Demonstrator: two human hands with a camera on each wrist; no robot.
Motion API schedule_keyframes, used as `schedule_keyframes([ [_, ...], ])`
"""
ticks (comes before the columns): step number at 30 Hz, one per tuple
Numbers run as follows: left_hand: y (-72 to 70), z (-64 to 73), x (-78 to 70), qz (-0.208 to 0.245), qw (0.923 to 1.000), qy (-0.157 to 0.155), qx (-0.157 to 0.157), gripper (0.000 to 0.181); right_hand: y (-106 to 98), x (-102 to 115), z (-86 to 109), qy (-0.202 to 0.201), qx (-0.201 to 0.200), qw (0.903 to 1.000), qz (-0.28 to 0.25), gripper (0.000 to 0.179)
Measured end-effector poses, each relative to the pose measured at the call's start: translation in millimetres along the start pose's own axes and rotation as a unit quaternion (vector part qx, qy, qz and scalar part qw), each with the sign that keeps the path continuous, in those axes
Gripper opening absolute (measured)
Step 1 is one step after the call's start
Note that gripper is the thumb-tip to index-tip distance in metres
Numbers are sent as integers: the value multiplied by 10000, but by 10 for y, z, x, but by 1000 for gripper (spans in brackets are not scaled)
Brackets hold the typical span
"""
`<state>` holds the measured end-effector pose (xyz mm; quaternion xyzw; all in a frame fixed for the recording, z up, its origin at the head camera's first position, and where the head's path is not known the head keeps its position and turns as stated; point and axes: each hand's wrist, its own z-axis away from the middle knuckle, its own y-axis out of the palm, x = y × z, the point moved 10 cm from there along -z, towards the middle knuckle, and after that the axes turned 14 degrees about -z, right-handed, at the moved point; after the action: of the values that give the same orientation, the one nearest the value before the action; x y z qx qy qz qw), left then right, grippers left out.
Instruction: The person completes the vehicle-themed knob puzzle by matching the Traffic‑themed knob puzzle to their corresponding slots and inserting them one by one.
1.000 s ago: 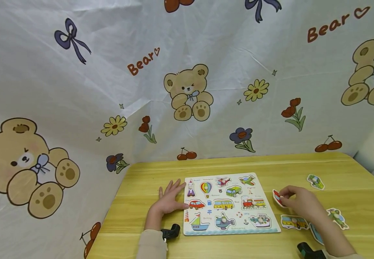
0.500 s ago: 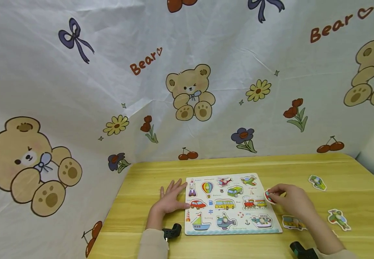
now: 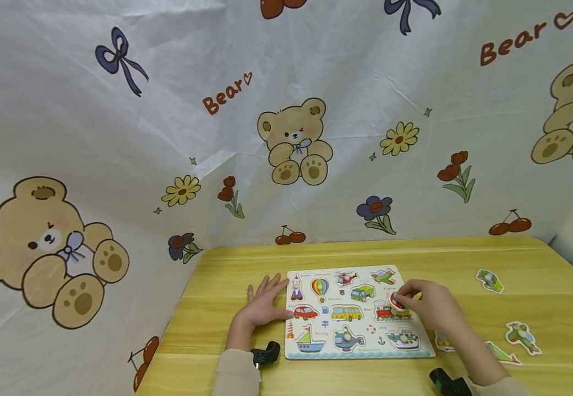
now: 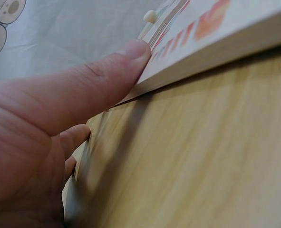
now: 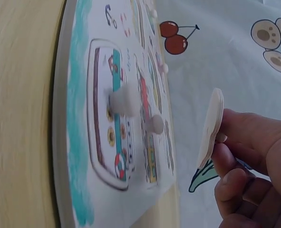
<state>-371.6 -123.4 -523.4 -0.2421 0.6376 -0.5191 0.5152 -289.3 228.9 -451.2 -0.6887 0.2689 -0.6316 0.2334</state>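
The right hand pinches a red puzzle piece over the right side of the white vehicle puzzle board. In the right wrist view, the piece is nearly edge-on, with thumb and finger at the small knob on its back-facing side, raised above the board. A ship with a knob and a train with a knob show on the board there. At the board's left edge lies the left hand, fingers spread. Its thumb rests along that edge in the left wrist view.
Loose pieces lie on the wooden table to the right: a green vehicle, a green plane, a sailboat and a yellow bus, partly hidden by the arm. A bear-print cloth hangs behind.
The right hand has carried the red piece leftward from the table beside the board to over its right side. The sailboat piece has come out from behind the forearm. The left hand stays put.
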Motion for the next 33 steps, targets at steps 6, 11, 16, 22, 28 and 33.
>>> schedule_keyframes([
  [6, -5, 4, 2, -13, 10000, 22, -15, 90, 92, 93, -30, -4, 26, 9999, -114, 10],
  [11, -4, 3, 8, 8, 10000, 12, -18, 91, 162, 176, -68, -185, -23, 9997, -162, 6],
  [16, -5, 11, 1, 4, 10000, -10, 1, 92, 237, 233, -89, -161, 0, 9997, -162, 5],
  [22, -8, 4, 1, 9, 10000, -38, 3, 92, 339, 288, -121, -76, 15, 9998, -192, 9],
  [28, -1, -3, 8, 12, 10000, -42, 1, 91, 470, 365, -161, -120, 21, 9997, -234, 11],
  [33, -4, 11, 2, 47, 10000, -6, -6, 91, 594, 439, -194, -218, 65, 9996, -178, 14],
])
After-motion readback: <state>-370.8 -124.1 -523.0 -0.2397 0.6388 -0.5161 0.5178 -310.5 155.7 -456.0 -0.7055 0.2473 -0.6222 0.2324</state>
